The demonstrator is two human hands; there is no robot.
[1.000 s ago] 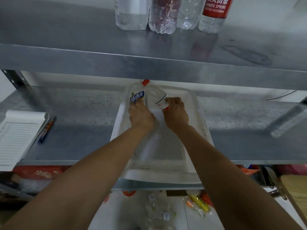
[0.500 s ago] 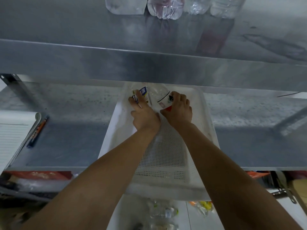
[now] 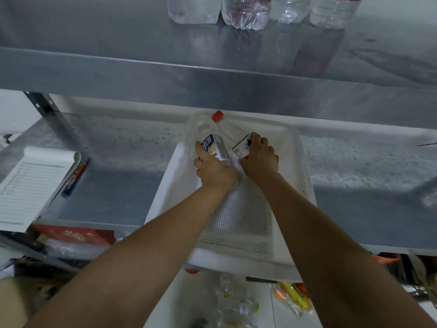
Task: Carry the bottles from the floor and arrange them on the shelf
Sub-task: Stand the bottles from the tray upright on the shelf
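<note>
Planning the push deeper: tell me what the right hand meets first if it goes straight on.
Gripping the red-capped bottle, the right hand points at the white tray, at its far wall; that wall likely comes first, though depth is unclear.

Your left hand: fingers curled round the blue-labelled bottle; your right hand: fingers curled over the red-capped bottle; both forearms bare, stretched forward, converging; hands close side by side.

red-cap bottle and blue-label bottle perhaps drawn nearer, cap showing
</note>
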